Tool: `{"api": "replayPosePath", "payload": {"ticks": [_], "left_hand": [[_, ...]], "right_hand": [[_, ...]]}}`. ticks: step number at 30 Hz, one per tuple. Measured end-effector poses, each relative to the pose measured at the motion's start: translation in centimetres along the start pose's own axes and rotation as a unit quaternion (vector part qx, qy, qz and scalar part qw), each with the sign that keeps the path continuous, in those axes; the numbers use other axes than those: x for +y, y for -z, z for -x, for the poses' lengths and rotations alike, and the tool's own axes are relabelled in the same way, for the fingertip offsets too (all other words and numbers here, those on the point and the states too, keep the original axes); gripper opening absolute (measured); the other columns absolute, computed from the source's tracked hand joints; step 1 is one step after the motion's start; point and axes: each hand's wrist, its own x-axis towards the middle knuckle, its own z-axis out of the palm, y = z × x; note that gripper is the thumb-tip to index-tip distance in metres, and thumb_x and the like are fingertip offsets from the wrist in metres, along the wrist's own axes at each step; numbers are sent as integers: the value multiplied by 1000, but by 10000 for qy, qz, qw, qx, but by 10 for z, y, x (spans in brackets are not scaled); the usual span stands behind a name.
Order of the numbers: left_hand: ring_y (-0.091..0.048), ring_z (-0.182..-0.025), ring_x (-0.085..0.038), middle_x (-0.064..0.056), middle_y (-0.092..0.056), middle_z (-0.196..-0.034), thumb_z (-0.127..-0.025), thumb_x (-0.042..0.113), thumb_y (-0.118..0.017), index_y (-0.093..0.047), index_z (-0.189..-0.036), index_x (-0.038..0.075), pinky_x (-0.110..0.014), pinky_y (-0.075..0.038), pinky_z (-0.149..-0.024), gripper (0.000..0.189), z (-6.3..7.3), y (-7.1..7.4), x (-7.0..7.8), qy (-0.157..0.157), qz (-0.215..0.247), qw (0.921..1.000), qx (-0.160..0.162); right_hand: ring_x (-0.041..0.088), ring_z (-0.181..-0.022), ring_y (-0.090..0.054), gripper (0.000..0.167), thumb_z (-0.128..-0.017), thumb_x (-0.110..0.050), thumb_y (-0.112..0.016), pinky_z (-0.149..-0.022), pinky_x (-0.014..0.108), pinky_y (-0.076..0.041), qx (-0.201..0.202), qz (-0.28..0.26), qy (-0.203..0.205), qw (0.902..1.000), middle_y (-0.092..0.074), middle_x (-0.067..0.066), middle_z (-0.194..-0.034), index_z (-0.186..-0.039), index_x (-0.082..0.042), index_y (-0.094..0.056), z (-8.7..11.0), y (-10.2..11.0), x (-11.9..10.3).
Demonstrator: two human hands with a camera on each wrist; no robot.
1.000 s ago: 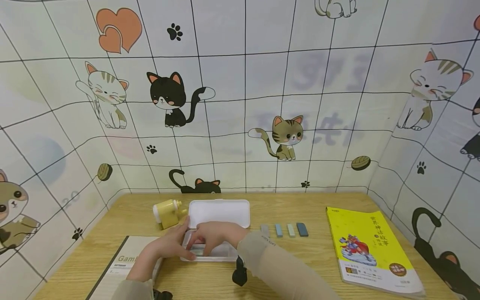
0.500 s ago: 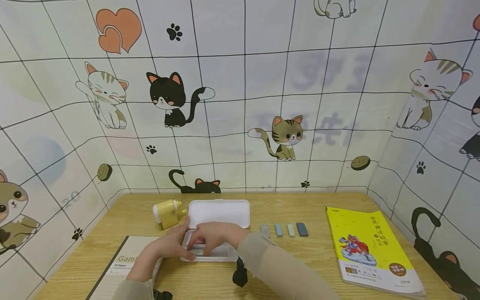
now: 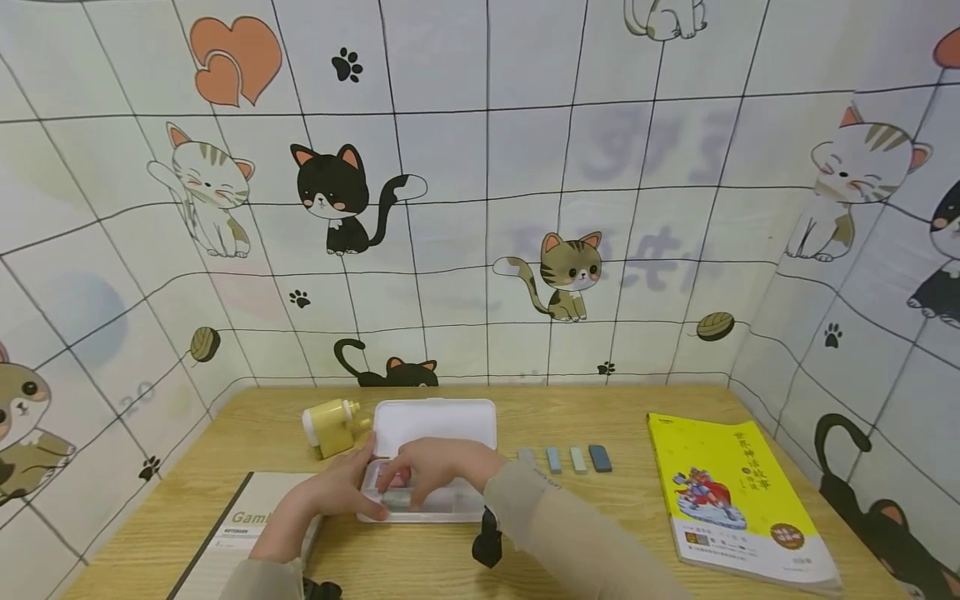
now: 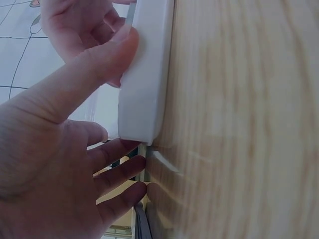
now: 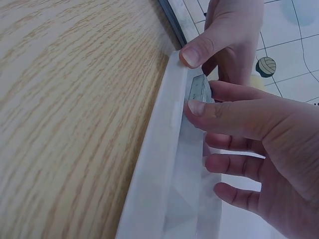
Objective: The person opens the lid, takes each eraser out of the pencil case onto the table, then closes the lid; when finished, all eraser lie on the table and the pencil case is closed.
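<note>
1. From where I stand, the grey-green block (image 5: pixel 198 88) is in the front left part of the white box (image 3: pixel 435 518), low and left of centre in the head view; I can't tell whether it touches the floor of the box.
2. The right hand (image 3: pixel 435 463) pinches that block between thumb and index finger, its other fingers loosely bent over the box.
3. The left hand (image 3: pixel 339 487) holds the box's left end, thumb on the front wall and fingers at the side.
4. The lid (image 3: pixel 435 423) lies open behind, and a pink piece (image 3: pixel 402 477) shows under the right hand.
5. The block looks light and firm, perhaps slightly rubbery, so it should stand a modest squeeze. Its long side faces seem the best hold, near the middle to stop it tipping.
6. The box looks like thin, stiff, smooth plastic, light enough to slide on the bench (image 3: pixel 525 417); a steady grip at its end suits it, clear of the hinge.
7. Right of the box sit four small blocks, among them a dark blue block (image 3: pixel 600 458).
</note>
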Motion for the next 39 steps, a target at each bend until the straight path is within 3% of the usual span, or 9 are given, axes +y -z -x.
{"api": "replayPosePath", "payload": {"ticks": [14, 23, 39], "left_hand": [[-19, -138, -51, -33, -23, -151, -64, 34, -90, -10, -150, -10, -65, -19, -108, 125, 0, 0, -1, 10, -72, 10000, -40], [-21, -137, -51, -34, -23, -151, -64, 36, -90, -10, -150, -10, -65, -20, -107, 126, -1, -1, -4, 24, -176, 9998, -35], [-20, -137, -51, -35, -22, -151, -65, 36, -88, -9, -150, -11, -64, -19, -109, 126, 0, 0, 0, 36, -267, 9996, -61]], "right_hand": [[3, -76, -52, 54, -78, -4, -78, -62, 17, -44, 67, -498, -288, 9983, -61, -10, -87, -125, -29, -65, 17, 10, 0], [1, -74, -54, 50, -79, -9, -79, -64, 15, -45, 318, -361, -306, 9984, -59, -14, -83, -124, -26, -65, 29, 12, 5], [4, -63, -53, 46, -80, -10, -78, -63, 19, -48, 1007, -1259, -379, 9862, -60, -14, -83, -123, -19, -63, 71, 0, 21]]}}
